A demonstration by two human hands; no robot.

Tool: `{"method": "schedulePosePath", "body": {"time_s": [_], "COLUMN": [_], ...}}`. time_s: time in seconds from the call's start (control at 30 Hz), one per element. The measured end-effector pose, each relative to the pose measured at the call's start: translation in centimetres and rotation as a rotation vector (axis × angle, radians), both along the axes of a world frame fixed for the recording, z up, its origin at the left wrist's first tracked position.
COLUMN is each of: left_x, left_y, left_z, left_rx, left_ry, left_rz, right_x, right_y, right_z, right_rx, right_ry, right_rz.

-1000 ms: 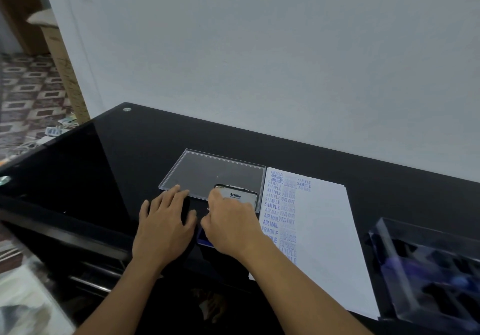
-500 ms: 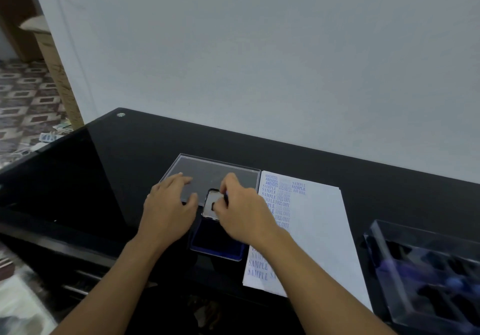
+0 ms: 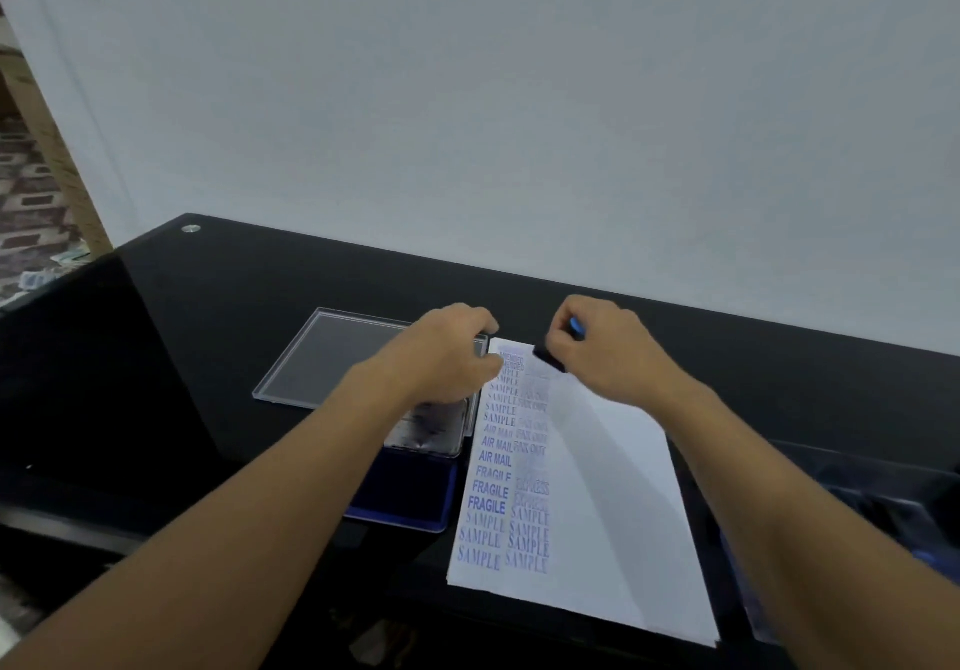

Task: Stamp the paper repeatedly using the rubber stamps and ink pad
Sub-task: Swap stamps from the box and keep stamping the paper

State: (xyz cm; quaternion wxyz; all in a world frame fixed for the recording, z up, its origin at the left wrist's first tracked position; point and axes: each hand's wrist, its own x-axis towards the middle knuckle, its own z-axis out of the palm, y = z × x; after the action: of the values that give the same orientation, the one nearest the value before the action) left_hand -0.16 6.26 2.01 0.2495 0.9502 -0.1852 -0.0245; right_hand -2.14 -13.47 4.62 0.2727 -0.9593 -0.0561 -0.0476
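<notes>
A white paper lies on the black desk, its left part covered with two columns of blue stamp prints. My right hand grips a rubber stamp with a black base and a blue handle, held at the paper's top edge, beside the top of the second column. The ink pad sits open just left of the paper, and its lid is tipped back. My left hand rests on the lid's far end, with the fingers curled over its edge next to the paper's top left corner.
A clear plastic cover lies flat behind the ink pad on the left. A transparent stamp tray with dark compartments stands at the right edge. The grey wall runs close behind the desk.
The ink pad lid has been swung open. My right hand has moved right and away from the pad to the paper's top, now with a stamp in it. My left hand followed the lid back.
</notes>
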Motion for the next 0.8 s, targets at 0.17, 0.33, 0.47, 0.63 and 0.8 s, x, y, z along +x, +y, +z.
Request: {"method": "schedulePosePath", "body": {"time_s": [0.17, 0.33, 0.47, 0.63, 0.8], "left_x": [2.5, 4.0, 5.1, 5.8, 5.8], "left_y": [-2.3, -3.8, -4.6, -5.1, -5.3], "left_z": [-0.2, -0.5, -1.0, -1.8, -2.3], "left_rx": [0.184, 0.230, 0.286, 0.358, 0.415], "left_ry": [0.107, 0.177, 0.215, 0.272, 0.251], "left_rz": [-0.099, -0.143, -0.167, -0.173, -0.164], "right_x": [1.3, 2.6, 3.5, 4.4, 5.3], "right_y": [-3.8, -5.1, -4.9, -4.7, -4.7], "right_z": [0.0, -1.1, -1.9, -3.1, -3.3], "right_rx": [-0.013, -0.002, -0.009, -0.133, -0.237], "right_ry": [0.055, 0.136, 0.205, 0.254, 0.267], "right_rz": [-0.073, -0.108, -0.096, -0.042, 0.021]}}
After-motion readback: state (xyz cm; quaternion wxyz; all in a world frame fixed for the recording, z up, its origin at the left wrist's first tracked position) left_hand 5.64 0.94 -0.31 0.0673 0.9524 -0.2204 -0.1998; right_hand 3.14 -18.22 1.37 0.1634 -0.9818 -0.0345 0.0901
